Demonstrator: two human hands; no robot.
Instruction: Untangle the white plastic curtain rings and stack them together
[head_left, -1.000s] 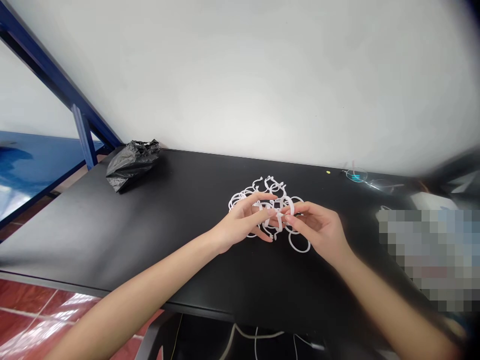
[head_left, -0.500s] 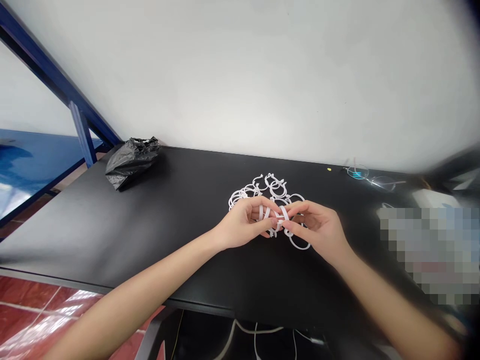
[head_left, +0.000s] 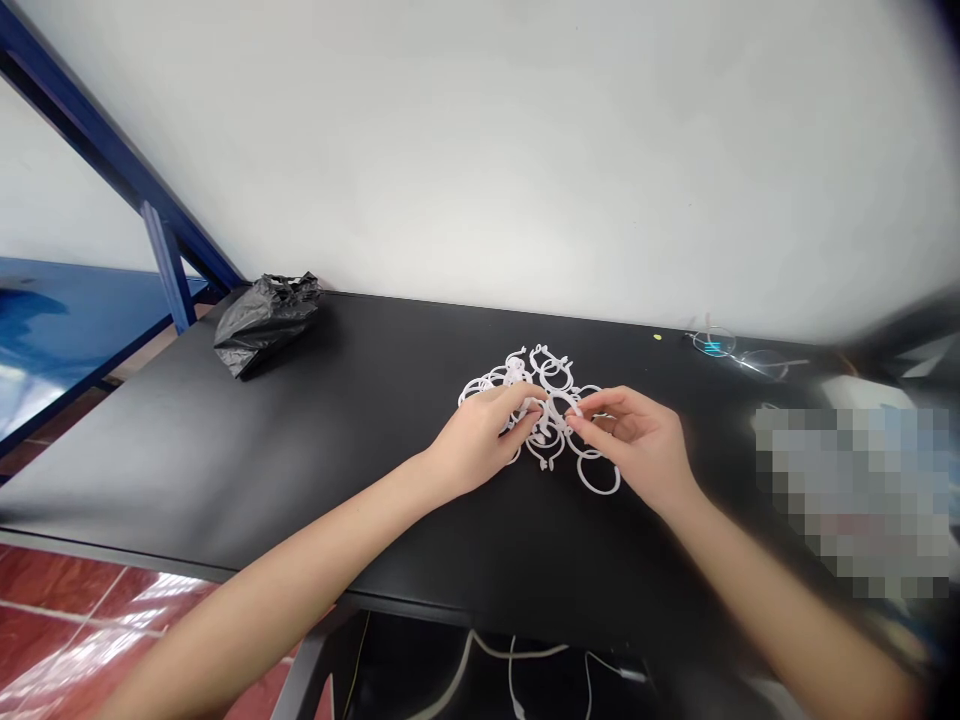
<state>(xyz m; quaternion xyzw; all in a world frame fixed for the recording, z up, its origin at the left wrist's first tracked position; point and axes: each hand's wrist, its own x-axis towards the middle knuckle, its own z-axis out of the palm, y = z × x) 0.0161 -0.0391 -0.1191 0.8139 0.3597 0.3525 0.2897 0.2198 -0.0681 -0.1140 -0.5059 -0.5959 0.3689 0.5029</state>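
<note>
Several white plastic rings, which look like shower curtain rings with small knobs at their open ends, lie in a loose heap on the black table. Over the near left side of the heap is my left hand, its thumb and fingers curled in a pinch around white ring parts, which the fingers partly hide. To its right, my right hand pinches one white ring between thumb and fingertips. Below the right hand a further ring lies flat on the table.
At the back left sits a crumpled black plastic bag. Eyeglasses and a small yellow bit lie at the back right, and a blurred-out item is at the right. White cables hang below the table's front edge.
My hands have drawn slightly apart, the left one shifting left. Rings that were bunched between the fingers now show lower, among the heap; my right hand still pinches a ring.
</note>
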